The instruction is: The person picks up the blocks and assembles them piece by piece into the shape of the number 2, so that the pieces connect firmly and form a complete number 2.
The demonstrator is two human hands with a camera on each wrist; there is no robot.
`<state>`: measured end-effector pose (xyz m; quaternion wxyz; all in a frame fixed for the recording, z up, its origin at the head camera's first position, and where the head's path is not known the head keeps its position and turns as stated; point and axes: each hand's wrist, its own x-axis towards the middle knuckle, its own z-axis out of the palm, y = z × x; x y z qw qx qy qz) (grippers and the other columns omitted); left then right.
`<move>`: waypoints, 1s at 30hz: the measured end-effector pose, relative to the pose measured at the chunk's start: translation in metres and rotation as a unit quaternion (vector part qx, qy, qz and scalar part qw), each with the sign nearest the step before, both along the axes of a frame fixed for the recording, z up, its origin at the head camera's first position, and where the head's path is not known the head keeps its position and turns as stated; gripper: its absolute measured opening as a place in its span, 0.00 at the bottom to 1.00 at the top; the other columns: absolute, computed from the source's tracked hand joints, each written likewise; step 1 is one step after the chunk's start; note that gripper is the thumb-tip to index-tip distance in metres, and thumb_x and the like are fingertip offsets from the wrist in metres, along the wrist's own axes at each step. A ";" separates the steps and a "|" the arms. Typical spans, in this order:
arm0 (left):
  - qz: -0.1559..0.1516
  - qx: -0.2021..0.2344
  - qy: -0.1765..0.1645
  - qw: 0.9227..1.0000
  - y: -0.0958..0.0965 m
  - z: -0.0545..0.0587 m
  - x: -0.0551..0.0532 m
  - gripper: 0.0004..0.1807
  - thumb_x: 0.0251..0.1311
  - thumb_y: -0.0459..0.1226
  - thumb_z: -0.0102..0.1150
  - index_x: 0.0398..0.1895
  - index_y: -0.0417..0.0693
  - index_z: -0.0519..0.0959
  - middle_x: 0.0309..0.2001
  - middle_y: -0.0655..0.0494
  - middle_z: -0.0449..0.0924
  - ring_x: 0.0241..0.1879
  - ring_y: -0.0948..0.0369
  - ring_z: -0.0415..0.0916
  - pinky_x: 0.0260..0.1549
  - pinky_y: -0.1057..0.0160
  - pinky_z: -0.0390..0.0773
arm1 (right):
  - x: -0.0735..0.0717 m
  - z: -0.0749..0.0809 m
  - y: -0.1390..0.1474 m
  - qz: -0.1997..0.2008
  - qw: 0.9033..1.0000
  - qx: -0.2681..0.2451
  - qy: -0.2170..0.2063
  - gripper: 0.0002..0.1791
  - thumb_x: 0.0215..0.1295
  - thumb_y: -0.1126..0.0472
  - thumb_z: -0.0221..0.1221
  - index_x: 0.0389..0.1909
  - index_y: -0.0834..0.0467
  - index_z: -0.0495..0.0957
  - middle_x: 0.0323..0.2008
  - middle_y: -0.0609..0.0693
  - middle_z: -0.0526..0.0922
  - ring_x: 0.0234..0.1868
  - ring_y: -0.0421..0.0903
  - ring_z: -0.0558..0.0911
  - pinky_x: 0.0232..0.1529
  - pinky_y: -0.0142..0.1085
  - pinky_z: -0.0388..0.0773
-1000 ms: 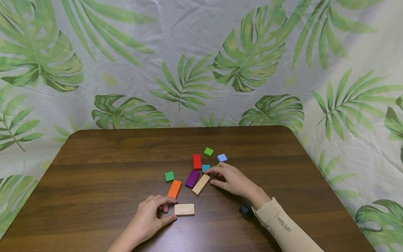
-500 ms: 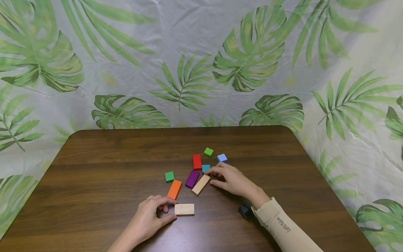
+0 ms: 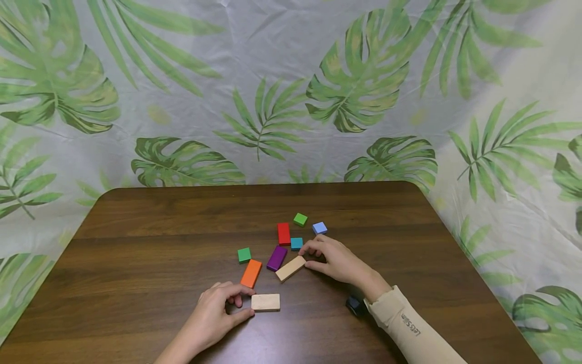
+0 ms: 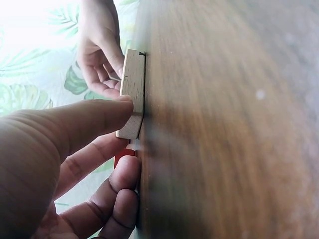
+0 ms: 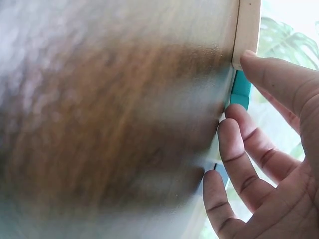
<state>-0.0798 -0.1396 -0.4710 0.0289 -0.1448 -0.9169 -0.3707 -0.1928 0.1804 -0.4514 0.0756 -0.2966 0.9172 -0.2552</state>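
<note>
My left hand [image 3: 215, 311] is low in the head view, thumb and index finger at the two corners of the left end of a plain wooden block [image 3: 265, 302] lying flat. In the left wrist view the thumb lies against that block's [image 4: 132, 89] side. Further right, my right hand [image 3: 336, 259] has thumb and index finger at the upper right end of a second plain wooden block [image 3: 291, 268], which lies slanted. The thumb meets this block's [image 5: 247, 35] end in the right wrist view. Beside it are a purple block [image 3: 277, 258] and a teal block [image 3: 296, 243].
An orange block [image 3: 251, 273] and a green block [image 3: 244, 255] lie above the left hand. Farther back are a red block [image 3: 284, 233], a light green block [image 3: 300, 219] and a blue block [image 3: 320, 228]. A dark object [image 3: 354, 305] sits by the right sleeve [image 3: 386, 308].
The slanted wooden block has turned clockwise, its upper end swinging right to between my right thumb and index finger. The teal block shows more fully. My left hand stays put.
</note>
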 end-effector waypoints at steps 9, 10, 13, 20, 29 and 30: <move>-0.001 0.006 -0.002 1.000 0.000 0.001 -0.001 0.15 0.52 0.42 0.84 0.40 0.67 0.88 0.28 0.74 0.73 0.35 0.73 0.67 0.39 0.67 0.68 | 0.001 0.000 0.003 -0.001 1.000 -0.003 0.002 0.11 0.74 0.54 0.69 0.54 0.45 0.84 0.48 0.44 0.81 0.48 0.41 0.82 0.52 0.39 0.82; -0.001 0.006 -0.004 1.000 0.000 0.002 0.000 0.15 0.52 0.42 0.84 0.40 0.67 0.88 0.28 0.74 0.73 0.35 0.73 0.67 0.39 0.67 0.68 | 0.002 0.000 0.003 -0.001 1.000 -0.003 0.003 0.11 0.73 0.54 0.69 0.54 0.45 0.84 0.48 0.44 0.81 0.48 0.41 0.81 0.52 0.38 0.82; 0.002 0.007 -0.011 1.000 0.000 0.002 0.000 0.15 0.52 0.42 0.84 0.40 0.68 0.88 0.28 0.74 0.73 0.35 0.72 0.67 0.39 0.67 0.68 | 0.004 0.000 0.005 -0.002 1.000 -0.004 0.004 0.11 0.73 0.54 0.69 0.53 0.45 0.84 0.47 0.44 0.81 0.47 0.42 0.81 0.51 0.38 0.82; 0.007 0.005 -0.025 1.000 0.000 0.002 0.000 0.14 0.53 0.43 0.84 0.40 0.68 0.88 0.28 0.73 0.73 0.35 0.72 0.67 0.39 0.68 0.68 | 0.011 -0.001 0.012 -0.005 1.000 -0.006 0.006 0.10 0.73 0.55 0.69 0.52 0.45 0.84 0.47 0.45 0.82 0.47 0.42 0.82 0.52 0.40 0.82; 0.010 0.008 -0.036 0.999 0.001 0.002 -0.001 0.14 0.53 0.43 0.84 0.40 0.68 0.88 0.27 0.73 0.73 0.34 0.72 0.66 0.39 0.67 0.67 | 0.017 -0.001 0.020 -0.012 1.000 -0.009 0.009 0.10 0.72 0.55 0.70 0.51 0.46 0.84 0.47 0.44 0.82 0.46 0.41 0.81 0.51 0.39 0.82; 0.011 0.008 -0.036 0.999 0.001 0.002 -0.001 0.14 0.53 0.43 0.84 0.40 0.68 0.88 0.27 0.73 0.73 0.34 0.72 0.66 0.39 0.67 0.67 | 0.018 -0.001 0.021 -0.013 1.000 -0.010 0.011 0.10 0.72 0.55 0.70 0.51 0.46 0.84 0.47 0.43 0.82 0.46 0.41 0.81 0.51 0.39 0.82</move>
